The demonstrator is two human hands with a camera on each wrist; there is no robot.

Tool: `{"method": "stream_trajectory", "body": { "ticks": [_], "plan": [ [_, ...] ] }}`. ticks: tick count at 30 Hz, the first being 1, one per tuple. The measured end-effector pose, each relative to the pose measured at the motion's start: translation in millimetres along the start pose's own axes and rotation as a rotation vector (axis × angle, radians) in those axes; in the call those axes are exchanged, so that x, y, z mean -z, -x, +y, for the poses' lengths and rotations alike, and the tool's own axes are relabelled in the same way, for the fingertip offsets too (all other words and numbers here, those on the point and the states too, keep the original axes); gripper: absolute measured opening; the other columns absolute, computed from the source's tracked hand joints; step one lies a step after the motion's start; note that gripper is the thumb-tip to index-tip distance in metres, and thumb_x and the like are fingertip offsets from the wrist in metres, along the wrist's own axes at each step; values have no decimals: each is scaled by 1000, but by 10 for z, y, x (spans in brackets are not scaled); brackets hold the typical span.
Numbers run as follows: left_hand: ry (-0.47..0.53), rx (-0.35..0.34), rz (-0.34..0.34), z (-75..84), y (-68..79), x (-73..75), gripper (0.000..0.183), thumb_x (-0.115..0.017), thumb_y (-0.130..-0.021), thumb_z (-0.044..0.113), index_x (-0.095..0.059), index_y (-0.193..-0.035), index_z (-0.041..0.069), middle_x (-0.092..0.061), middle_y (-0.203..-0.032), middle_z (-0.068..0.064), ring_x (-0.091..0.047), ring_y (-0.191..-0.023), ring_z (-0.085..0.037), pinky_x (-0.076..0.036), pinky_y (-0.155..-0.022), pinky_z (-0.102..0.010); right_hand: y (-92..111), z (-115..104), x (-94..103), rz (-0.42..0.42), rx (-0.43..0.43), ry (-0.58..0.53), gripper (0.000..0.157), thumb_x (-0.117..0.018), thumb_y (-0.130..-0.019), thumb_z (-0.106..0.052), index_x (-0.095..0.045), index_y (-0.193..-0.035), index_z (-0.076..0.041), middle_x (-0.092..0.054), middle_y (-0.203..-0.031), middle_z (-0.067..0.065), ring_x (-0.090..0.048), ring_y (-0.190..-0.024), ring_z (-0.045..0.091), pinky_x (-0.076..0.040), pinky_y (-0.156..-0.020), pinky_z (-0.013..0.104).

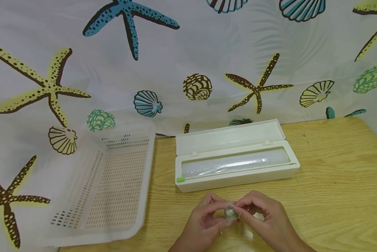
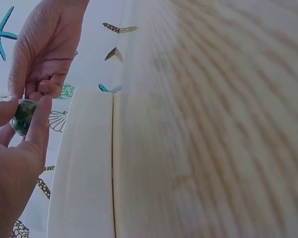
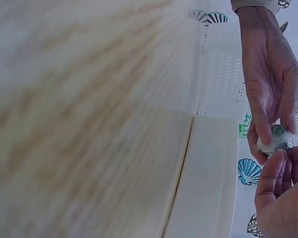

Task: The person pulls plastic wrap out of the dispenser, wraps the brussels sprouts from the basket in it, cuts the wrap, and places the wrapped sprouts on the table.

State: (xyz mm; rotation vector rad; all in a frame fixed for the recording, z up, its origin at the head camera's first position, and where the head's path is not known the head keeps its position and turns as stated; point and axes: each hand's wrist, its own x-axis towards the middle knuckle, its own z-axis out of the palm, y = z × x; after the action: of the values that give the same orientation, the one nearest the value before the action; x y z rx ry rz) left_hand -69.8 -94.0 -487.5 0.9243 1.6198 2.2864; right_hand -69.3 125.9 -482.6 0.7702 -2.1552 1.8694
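A small round green object (image 1: 230, 212), glossy and wrapped in clear plastic film, is between my two hands near the table's front edge; its exact kind cannot be told. My left hand (image 1: 204, 220) holds it between thumb and fingers. From the other side, my right hand (image 1: 267, 218) pinches the film at the object, thumb against fingertips. Dark green mottling shows on the green object (image 2: 24, 116) in the left wrist view. Loose, crumpled film (image 3: 293, 136) sticks out beside it in the right wrist view. The fingers hide part of the object.
Just beyond my hands stands a white cling film dispenser (image 1: 238, 180), its lid (image 1: 229, 136) raised, with a film roll (image 1: 235, 162) inside and a green slider (image 1: 180, 179) at its left end. A white perforated basket (image 1: 141, 210) sits left. A patterned cloth (image 1: 175, 63) hangs behind.
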Motion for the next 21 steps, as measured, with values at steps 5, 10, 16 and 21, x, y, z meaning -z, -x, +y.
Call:
{"method": "stream_trajectory", "body": {
  "ticks": [5,10,16,21],
  "plan": [
    [-21,-13,62,-1,-3,-14,28,-66,-104,-11,-66,-131,-17,-51,-121,-17,-65,-119,-24,-58,-99,-47,-11,-23,-5,-23,27,-13,33,-81,-93,10,-80,-109,-18,-75,-100,-2,-70,-84,15,-61,-70,28],
    [-34,12,133,35,-5,-23,22,-69,-104,-8,-71,-125,-15,-55,-115,-15,-68,-114,-25,-60,-95,-45,-7,-21,-10,-44,111,21,32,-81,-94,9,-80,-112,-18,-75,-101,1,-68,-87,13,-58,-74,24],
    [-94,11,181,57,-8,-20,21,-71,-103,-6,-72,-121,-17,-57,-110,-17,-70,-110,-24,-62,-92,-44,-7,5,-38,-58,180,32,42,-77,-90,19,-79,-119,-11,-74,-105,2,-68,-88,14,-58,-74,23],
    [-174,7,218,54,-23,-17,36,-75,-99,-9,-68,-135,-11,-58,-111,-25,-68,-113,-22,-61,-93,-47,-7,-1,-63,-86,117,31,44,-78,-90,17,-69,-126,-7,-73,-112,3,-71,-91,15,-62,-72,28]
  ]
}}
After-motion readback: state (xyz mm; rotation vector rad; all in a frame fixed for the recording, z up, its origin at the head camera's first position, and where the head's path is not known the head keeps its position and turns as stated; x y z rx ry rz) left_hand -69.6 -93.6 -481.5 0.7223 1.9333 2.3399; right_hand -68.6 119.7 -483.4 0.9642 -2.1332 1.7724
